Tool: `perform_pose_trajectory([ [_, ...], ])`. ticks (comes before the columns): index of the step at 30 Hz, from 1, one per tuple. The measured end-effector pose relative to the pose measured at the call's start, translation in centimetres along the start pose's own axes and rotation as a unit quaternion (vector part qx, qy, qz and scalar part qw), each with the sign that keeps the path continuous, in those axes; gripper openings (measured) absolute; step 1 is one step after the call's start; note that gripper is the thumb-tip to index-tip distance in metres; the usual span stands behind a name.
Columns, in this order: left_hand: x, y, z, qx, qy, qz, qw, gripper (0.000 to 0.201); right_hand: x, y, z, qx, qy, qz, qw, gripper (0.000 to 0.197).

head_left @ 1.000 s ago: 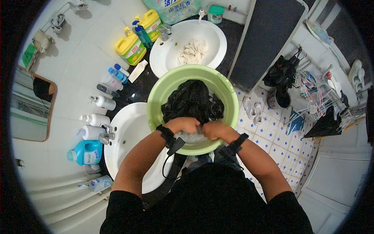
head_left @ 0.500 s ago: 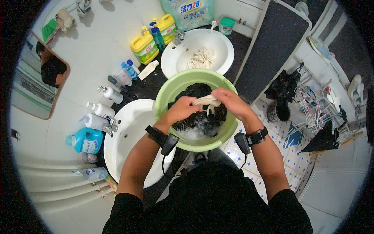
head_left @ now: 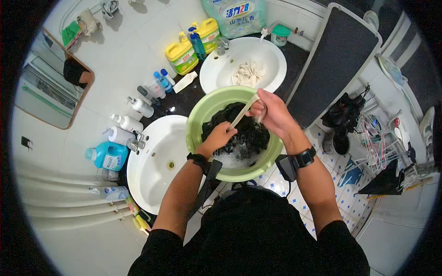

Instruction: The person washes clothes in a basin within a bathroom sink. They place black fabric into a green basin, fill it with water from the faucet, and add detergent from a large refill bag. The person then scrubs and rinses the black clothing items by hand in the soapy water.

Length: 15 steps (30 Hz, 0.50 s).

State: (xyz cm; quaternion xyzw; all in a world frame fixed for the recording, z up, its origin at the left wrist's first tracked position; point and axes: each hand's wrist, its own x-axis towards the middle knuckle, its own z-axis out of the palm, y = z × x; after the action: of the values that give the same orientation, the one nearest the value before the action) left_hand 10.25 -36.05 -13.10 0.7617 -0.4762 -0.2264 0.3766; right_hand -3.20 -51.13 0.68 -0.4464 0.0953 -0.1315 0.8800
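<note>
Both my hands are over a green plastic basin (head_left: 195, 106), holding a narrow off-white cloth (head_left: 244, 112) stretched slantwise between them. My left hand (head_left: 219, 138) pinches its lower, nearer end, low over the soaking laundry. Higher and to the right, my right hand (head_left: 275, 115) is closed on the other end, close to the basin's far right rim. Below the hands, black wet clothes (head_left: 251, 138) lie in foamy water (head_left: 237, 158). Beyond the basin, a heap of off-white cloths (head_left: 248, 72) rests in the far white sink (head_left: 276, 60).
At left is a second white sink (head_left: 142, 184). Along the wall stand yellow jugs (head_left: 182, 57), pump bottles (head_left: 140, 106) and a blue detergent bottle (head_left: 108, 155). A dark ironing board (head_left: 338, 60) leans at right, near a rack with hangers (head_left: 375, 133).
The off-white cloth, bunched between my hands before, is now drawn out into a long strip. My left hand has gone lower, and my right hand has turned and risen. The view has shifted slightly.
</note>
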Motion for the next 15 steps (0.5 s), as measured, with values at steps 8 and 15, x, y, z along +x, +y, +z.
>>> perform_pose_trajectory([
  [8,1.3,-0.2,-1.9,-0.133,0.111,-0.052,0.983,0.036,0.3,0.2,-2.2,0.012,0.081,0.008,0.997,0.028],
  [15,0.9,5.0,-6.1,-0.416,0.205,-0.079,0.882,0.023,1.1,6.8,-4.7,-0.135,0.096,0.051,0.985,0.024],
])
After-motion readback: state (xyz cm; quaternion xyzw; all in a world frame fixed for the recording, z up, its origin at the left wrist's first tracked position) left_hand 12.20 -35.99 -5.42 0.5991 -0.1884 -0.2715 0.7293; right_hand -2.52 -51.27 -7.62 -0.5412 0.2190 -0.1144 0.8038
